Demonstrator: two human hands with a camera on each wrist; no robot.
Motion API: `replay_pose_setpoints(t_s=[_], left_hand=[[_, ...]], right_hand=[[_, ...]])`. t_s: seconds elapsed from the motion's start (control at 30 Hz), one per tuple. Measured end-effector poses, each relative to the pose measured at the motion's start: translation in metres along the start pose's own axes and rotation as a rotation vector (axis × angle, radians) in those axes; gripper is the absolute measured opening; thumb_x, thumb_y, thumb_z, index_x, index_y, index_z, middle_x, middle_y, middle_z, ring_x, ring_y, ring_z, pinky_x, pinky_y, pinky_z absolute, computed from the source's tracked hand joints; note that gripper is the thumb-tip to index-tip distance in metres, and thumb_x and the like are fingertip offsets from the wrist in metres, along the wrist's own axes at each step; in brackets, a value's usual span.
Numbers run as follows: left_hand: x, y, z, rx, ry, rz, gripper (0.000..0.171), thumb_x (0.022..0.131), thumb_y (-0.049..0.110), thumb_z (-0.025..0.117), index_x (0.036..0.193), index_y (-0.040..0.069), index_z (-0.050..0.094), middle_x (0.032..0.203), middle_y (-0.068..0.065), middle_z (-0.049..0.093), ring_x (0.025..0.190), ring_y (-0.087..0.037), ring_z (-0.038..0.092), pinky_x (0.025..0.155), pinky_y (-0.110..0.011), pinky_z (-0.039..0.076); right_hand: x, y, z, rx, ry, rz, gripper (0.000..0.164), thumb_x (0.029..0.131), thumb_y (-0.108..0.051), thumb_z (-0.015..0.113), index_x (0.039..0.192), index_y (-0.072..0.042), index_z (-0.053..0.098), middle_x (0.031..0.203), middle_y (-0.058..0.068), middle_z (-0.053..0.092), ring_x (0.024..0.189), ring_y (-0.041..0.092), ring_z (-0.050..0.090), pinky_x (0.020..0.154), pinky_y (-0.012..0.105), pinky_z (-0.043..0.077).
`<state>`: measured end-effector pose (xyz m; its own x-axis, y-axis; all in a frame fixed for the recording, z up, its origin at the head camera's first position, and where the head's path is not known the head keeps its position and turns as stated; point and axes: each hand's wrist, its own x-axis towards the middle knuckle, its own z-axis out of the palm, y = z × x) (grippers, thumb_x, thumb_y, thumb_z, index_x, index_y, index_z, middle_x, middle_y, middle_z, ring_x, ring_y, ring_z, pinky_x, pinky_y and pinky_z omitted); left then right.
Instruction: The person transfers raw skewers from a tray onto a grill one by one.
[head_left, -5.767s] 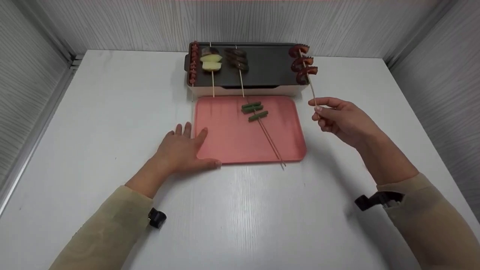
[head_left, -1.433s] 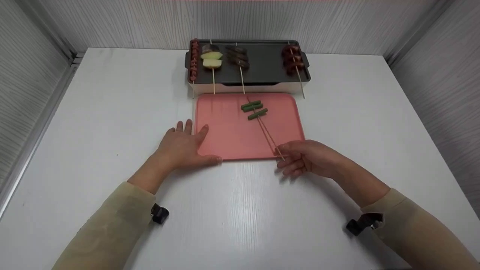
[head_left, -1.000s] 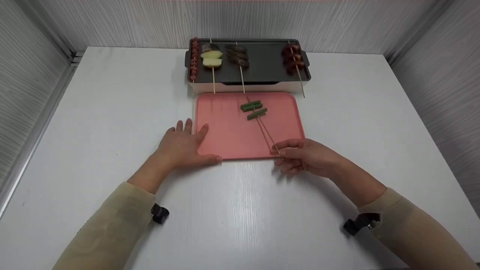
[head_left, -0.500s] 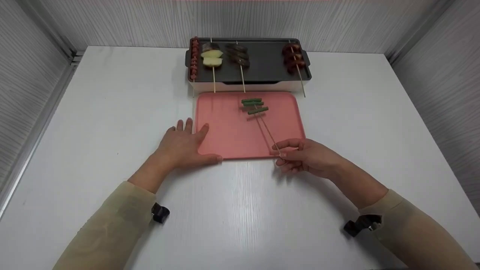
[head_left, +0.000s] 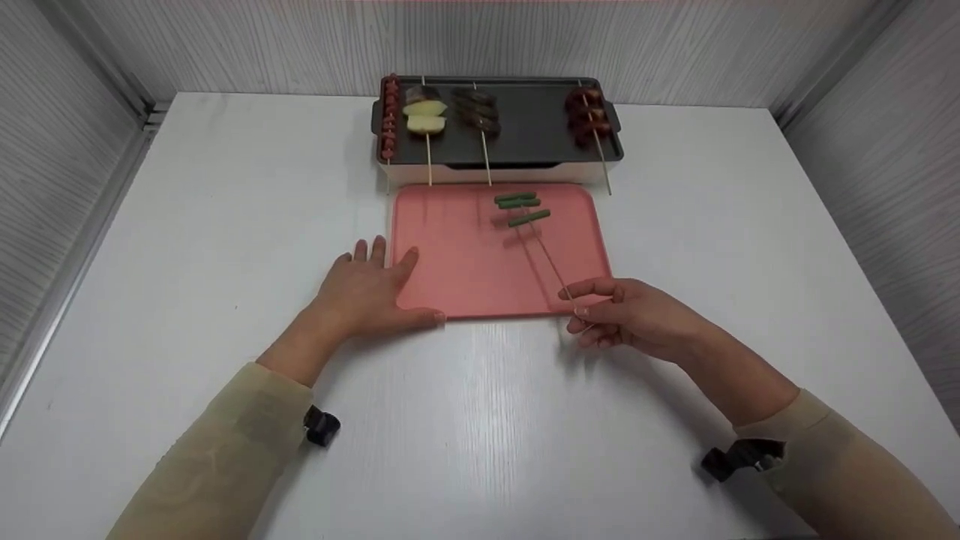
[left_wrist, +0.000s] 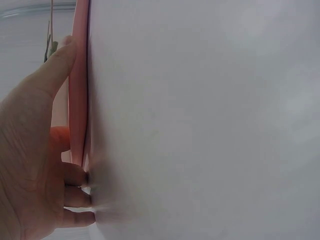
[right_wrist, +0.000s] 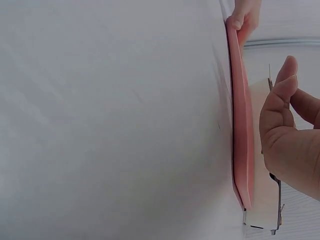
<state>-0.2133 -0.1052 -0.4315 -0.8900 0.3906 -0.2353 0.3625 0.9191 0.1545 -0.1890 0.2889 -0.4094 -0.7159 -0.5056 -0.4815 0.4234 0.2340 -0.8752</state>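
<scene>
My right hand point(head_left: 637, 315) pinches the stick of a green vegetable skewer point(head_left: 529, 218) between thumb and fingers. Its short green stalks hang just above the pink tray point(head_left: 465, 277), their shadows falling apart from them. My left hand point(head_left: 360, 292) lies spread at the tray's front left corner, thumb along the front rim and index finger over the left side. In the left wrist view the thumb point(left_wrist: 57, 65) rests at the tray's rim. In the right wrist view the curled fingers point(right_wrist: 280, 107) hide most of the stick.
Behind the tray stands a black-topped grill point(head_left: 532, 127). On it lie a thin red skewer point(head_left: 389, 120), a skewer with pale yellow slices point(head_left: 426, 124), a dark brown skewer point(head_left: 477, 112) and, far right, a reddish-brown skewer point(head_left: 589, 116). White table point(head_left: 480, 420) surrounds them.
Earlier, my right hand laid the reddish-brown skewer on the grill's right end. It then took the green vegetable skewer by its stick, lifted it off the tray and shifted right. My left hand stays.
</scene>
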Motion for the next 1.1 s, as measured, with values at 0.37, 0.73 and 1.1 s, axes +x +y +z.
replay_pose_setpoints(t_s=[0.37,0.73,1.1], left_hand=[[0.001,-0.002,0.001,-0.013,0.01,0.012,0.117,0.087,0.091,0.048,0.169,0.01,0.028,0.163,-0.043,0.023,0.15,-0.063,0.025,0.119,-0.072,0.029],[-0.001,-0.002,0.001,-0.008,0.005,0.003,0.116,0.088,0.091,0.046,0.169,0.011,0.027,0.163,-0.043,0.022,0.15,-0.062,0.025,0.12,-0.071,0.029],[-0.001,0.001,0.002,0.007,0.023,0.01,0.116,0.088,0.091,0.047,0.169,0.011,0.028,0.163,-0.043,0.024,0.15,-0.062,0.027,0.118,-0.071,0.031]], right_hand=[[-0.023,-0.003,-0.008,-0.003,0.013,-0.032,0.053,0.106,-0.014,0.066,0.152,0.002,0.045,0.103,0.01,0.074,0.085,0.018,0.074,0.072,0.025,0.053],[-0.032,-0.02,-0.016,0.002,0.033,-0.094,0.047,0.106,-0.011,0.066,0.15,-0.004,0.051,0.104,0.01,0.075,0.084,0.017,0.074,0.071,0.025,0.055],[0.005,-0.053,-0.022,0.061,0.123,-0.163,0.045,0.107,-0.012,0.065,0.15,-0.006,0.053,0.097,0.005,0.076,0.082,0.015,0.072,0.072,0.026,0.055]])
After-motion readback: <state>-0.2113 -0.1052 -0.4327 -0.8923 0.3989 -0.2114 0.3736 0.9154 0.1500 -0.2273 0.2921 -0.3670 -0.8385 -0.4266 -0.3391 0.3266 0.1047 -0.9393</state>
